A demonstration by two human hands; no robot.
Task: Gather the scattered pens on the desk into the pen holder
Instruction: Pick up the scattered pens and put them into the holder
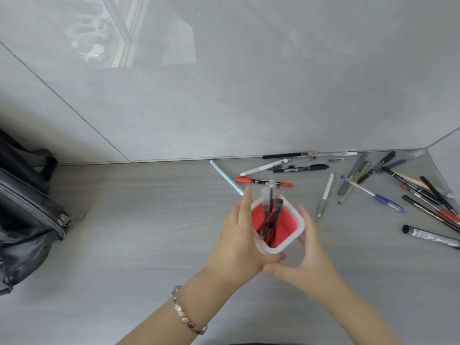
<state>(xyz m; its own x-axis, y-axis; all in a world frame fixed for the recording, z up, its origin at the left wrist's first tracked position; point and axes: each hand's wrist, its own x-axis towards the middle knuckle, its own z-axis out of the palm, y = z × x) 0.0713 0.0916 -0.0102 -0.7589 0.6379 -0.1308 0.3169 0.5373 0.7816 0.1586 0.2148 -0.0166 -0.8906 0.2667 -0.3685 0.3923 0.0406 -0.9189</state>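
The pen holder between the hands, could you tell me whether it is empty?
Not empty: the pen holder holds several pens standing inside.

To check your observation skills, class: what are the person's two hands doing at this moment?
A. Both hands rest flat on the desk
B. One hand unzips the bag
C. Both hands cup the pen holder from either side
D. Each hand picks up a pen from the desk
C: the left hand and right hand wrap around the white-rimmed pen holder, which already has several pens standing inside.
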